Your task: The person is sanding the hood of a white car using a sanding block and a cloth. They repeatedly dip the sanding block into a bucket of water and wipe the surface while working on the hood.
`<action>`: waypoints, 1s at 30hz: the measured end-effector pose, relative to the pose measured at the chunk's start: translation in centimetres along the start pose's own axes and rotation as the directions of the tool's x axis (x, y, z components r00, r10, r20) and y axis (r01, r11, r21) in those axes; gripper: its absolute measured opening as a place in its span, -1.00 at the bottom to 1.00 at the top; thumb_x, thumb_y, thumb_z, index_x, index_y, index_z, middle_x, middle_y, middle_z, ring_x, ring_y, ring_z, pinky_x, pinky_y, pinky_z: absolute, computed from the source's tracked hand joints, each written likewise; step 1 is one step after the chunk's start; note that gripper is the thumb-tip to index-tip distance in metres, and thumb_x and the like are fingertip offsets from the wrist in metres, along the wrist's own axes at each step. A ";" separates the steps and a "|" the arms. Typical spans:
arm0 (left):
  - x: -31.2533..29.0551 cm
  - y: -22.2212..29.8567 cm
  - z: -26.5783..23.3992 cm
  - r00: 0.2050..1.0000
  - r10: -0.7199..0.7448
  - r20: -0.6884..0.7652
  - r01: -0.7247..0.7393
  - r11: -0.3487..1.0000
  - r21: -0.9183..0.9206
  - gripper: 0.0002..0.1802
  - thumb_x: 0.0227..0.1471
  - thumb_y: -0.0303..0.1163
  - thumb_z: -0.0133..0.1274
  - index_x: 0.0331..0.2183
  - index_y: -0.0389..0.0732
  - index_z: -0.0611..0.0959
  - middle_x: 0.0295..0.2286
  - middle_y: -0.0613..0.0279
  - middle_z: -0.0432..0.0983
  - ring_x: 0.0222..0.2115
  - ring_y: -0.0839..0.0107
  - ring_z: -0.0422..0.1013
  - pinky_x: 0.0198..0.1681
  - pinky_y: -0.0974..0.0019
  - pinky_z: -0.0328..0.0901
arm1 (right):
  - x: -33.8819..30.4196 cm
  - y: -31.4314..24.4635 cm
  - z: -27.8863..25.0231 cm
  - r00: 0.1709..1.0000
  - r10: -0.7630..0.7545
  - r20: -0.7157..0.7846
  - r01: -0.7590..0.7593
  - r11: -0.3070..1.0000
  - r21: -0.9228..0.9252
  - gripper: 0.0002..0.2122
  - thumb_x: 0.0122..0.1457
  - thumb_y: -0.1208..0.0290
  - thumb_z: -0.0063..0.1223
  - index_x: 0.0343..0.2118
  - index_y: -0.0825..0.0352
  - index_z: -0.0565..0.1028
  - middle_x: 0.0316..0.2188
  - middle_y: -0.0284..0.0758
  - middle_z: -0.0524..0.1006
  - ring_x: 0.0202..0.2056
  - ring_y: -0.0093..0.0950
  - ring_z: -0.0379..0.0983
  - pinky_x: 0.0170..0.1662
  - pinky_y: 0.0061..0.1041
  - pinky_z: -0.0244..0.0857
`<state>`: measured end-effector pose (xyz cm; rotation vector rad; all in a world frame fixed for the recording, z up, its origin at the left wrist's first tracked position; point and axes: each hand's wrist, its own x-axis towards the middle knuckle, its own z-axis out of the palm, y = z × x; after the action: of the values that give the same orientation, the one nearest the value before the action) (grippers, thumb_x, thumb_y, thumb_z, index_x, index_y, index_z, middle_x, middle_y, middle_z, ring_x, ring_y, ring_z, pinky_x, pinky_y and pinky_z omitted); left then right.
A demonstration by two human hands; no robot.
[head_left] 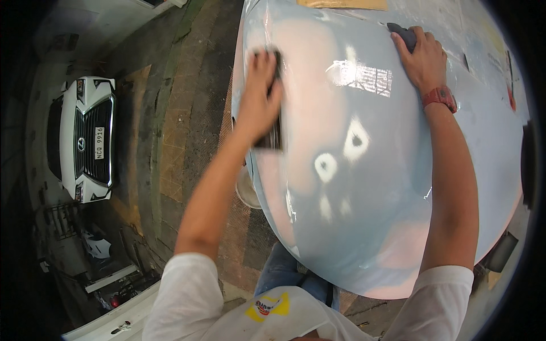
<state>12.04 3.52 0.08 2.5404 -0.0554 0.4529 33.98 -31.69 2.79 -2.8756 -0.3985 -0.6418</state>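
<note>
A large curved car panel [375, 216], blue-grey with pink patches and several pale spots, lies in front of me, its surface wet and shiny. On its left edge my left hand [260, 99] is closed over a long dark sanding block [271, 139], pressed against the panel; the hand is a little smeared by motion. At the far right my right hand [427, 59], with a red watch [439, 98] on the wrist, rests on the panel. Its fingers are around a dark grey pad [402, 37], whose exact kind I cannot make out.
Under the panel's left edge stands a round pale container [247, 190] on the floor. A white car [85, 139] is parked at the left. A tan sheet [344, 3] lies at the panel's far edge. Assorted parts [98, 244] sit at the lower left.
</note>
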 end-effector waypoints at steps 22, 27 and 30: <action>-6.6 -0.8 -2.8 0.983 -0.181 -0.037 0.177 0.980 -0.094 -0.23 0.27 -0.44 0.09 0.46 -0.16 0.33 0.51 0.01 0.05 0.56 0.09 -0.16 0.55 0.03 -0.11 | 0.2 -0.7 -0.1 1.000 0.005 0.025 -0.005 1.000 0.013 -0.38 0.38 -0.32 -0.04 0.14 0.17 0.58 -0.02 -0.12 0.63 0.05 -0.07 0.56 0.21 -0.01 0.33; -4.1 -2.1 -3.6 0.951 -0.298 -0.080 0.283 0.946 -0.161 -0.24 0.31 -0.33 0.11 0.46 -0.14 0.33 0.51 0.01 0.02 0.56 0.09 -0.16 0.56 0.04 -0.12 | 0.0 -1.0 -0.5 0.998 0.007 0.059 -0.007 1.000 0.008 -0.39 0.38 -0.29 -0.01 0.14 0.18 0.57 -0.03 -0.10 0.63 0.05 -0.05 0.56 0.19 -0.02 0.35; -13.7 0.8 -0.8 0.980 -0.197 -0.004 0.195 0.970 -0.145 -0.19 0.28 -0.31 0.14 0.48 -0.12 0.30 0.51 -0.08 0.02 0.55 -0.09 -0.19 0.55 -0.21 -0.17 | 0.2 -0.2 -1.0 0.997 0.029 0.066 -0.029 1.000 -0.003 -0.40 0.38 -0.28 0.00 0.13 0.19 0.58 -0.03 -0.09 0.63 0.05 -0.04 0.56 0.18 -0.03 0.35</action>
<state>-1.19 2.55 -3.35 2.3702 0.1634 0.3797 33.69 -31.64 3.78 -2.9052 -0.3642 -0.5444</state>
